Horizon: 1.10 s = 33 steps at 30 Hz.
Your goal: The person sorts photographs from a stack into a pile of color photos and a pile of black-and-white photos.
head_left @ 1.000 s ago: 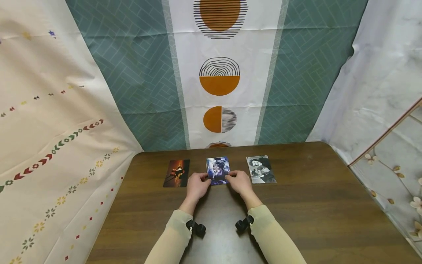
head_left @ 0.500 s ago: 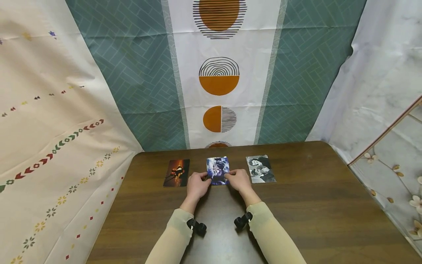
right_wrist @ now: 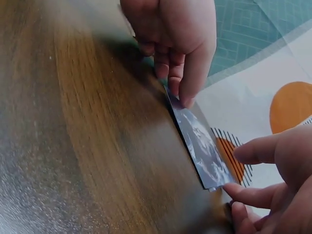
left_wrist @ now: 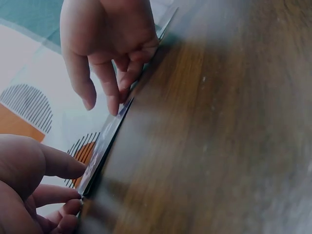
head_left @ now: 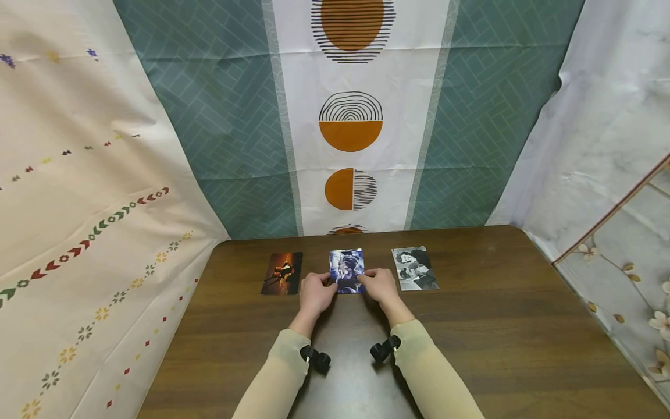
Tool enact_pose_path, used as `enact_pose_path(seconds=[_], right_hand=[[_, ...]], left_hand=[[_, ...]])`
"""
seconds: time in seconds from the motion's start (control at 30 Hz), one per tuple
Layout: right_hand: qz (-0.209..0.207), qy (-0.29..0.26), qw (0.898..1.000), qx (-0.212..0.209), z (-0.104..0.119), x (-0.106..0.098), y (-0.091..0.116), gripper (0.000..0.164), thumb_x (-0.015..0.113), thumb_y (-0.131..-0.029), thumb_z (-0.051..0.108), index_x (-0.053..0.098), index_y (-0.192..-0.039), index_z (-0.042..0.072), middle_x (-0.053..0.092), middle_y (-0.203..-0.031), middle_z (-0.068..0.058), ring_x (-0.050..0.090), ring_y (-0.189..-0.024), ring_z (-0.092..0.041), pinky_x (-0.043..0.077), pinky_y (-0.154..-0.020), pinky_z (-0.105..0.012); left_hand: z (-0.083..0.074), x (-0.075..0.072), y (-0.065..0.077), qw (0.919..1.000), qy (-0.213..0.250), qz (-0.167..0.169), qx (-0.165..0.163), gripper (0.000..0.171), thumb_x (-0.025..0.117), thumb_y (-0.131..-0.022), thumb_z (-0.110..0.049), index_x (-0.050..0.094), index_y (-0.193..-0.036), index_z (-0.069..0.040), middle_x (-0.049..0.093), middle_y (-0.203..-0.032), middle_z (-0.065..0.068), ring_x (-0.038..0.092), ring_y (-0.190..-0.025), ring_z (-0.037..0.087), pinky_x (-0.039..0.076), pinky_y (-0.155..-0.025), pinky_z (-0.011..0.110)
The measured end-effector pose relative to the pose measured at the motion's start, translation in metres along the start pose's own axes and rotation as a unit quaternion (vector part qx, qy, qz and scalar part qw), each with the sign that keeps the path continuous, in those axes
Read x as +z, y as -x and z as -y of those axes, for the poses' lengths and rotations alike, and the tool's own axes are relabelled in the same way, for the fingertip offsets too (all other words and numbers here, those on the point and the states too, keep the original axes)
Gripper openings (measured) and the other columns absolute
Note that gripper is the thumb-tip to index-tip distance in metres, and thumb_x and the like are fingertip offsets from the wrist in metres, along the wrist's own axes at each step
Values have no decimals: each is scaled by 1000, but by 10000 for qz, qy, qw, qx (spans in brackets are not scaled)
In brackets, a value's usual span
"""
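A blue and purple photo (head_left: 346, 270) lies at the back middle of the wooden table. My left hand (head_left: 315, 294) holds its left edge, with the thumb over the near left corner. On the opposite side, my right hand (head_left: 382, 288) grips the right edge between thumb and fingers. The left wrist view shows the photo (left_wrist: 105, 146) almost edge-on, with a dark line beneath it. In the right wrist view, the left thumb touches the glossy face of the photo (right_wrist: 197, 141), and a right fingertip meets its lower corner. The remaining fingers are curled and partly hidden.
An orange and dark photo (head_left: 282, 273) lies to the left of the hands. A black-and-white photo (head_left: 415, 268) lies to the right. Behind the table (head_left: 497, 326) hangs a patterned cloth (head_left: 241, 116), with cream and white cloths at the sides.
The head view has shifted very slightly. Both hands stay at the edges of the blue and purple photo, which keeps its place between the other two.
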State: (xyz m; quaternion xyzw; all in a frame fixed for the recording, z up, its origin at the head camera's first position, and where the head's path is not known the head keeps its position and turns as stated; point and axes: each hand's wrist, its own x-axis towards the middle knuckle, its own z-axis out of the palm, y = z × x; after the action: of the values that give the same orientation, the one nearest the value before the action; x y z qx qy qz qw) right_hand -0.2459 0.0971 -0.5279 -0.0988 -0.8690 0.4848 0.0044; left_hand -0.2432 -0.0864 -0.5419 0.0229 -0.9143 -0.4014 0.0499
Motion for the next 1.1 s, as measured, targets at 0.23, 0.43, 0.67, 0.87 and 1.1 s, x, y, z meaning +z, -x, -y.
enact_pose_path(seconds=[0.23, 0.43, 0.67, 0.87, 1.1], right_hand=[[106, -790, 9964, 301, 1, 0, 1, 39, 71, -100, 19, 73, -127, -8, 67, -136, -27, 59, -130, -41, 48, -107, -52], [95, -1144, 9932, 178, 2, 0, 5, 39, 69, -101, 13, 69, -133, -9, 70, -130, -25, 64, -124, -39, 50, -105, -51], [2, -1216, 9926, -42, 0, 2, 9, 35, 72, -98, 9, 72, -131, -3, 76, -114, -16, 69, -110, -30, 53, -93, -41], [4, -1136, 9929, -349, 3, 7, 12, 37, 76, -96, 13, 75, -133, 5, 80, -106, -10, 71, -106, -28, 52, -88, -39], [154, -1023, 9922, -691, 12, 21, 17, 41, 78, -95, 15, 75, -135, 5, 80, -99, -7, 69, -90, -19, 52, -79, -36]], left_hand=[[0, 2, 0, 9989, 397, -188, -184, 40, 79, -91, -18, 78, -128, -1, 69, -116, 17, 58, -118, 41, 45, -102, 55], [-2, 1, 1, 9937, 1012, -366, -302, 35, 79, -93, -11, 78, -126, -1, 72, -99, 8, 65, -100, 31, 52, -94, 49], [-1, -8, 3, 9841, 1697, -334, -407, 33, 78, -94, -8, 78, -126, 0, 69, -94, 6, 62, -92, 26, 49, -80, 37], [9, -22, 2, 9831, 1778, -340, -259, 34, 77, -95, -8, 77, -128, 0, 69, -96, 6, 58, -86, 22, 45, -72, 32], [22, -43, 1, 9856, 1644, -374, -136, 34, 76, -96, -7, 76, -128, 1, 69, -97, 9, 52, -72, 15, 42, -66, 30]])
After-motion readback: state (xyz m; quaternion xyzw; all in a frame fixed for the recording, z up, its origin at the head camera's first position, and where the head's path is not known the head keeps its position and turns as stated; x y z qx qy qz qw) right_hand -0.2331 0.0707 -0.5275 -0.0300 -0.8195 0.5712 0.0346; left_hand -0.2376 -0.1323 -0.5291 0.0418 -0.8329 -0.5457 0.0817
